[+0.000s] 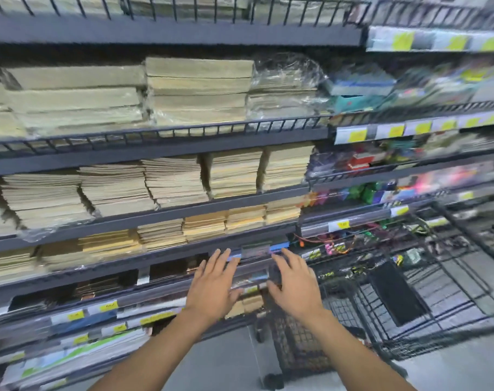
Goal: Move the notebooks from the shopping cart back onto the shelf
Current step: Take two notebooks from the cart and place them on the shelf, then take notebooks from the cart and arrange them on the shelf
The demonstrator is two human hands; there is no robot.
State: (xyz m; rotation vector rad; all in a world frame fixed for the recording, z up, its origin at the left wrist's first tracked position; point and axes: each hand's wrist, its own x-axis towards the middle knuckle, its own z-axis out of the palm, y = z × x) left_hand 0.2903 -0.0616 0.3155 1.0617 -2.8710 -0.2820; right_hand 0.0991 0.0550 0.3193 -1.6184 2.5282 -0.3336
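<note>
Blurred colourful packets sit just below the yellow price tags; grey floor lies well beneath them

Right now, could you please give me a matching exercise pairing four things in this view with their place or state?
Things:
1. left hand
2. shopping cart
3. plastic-wrapped stack
4. yellow price tags

Place or state:
a. on shelf-edge rails
b. on the floor, lower right
c. open, fingers spread
d. upper shelf, behind the wire fence

Pairs: 1-c, 2-b, 3-d, 4-a
</note>
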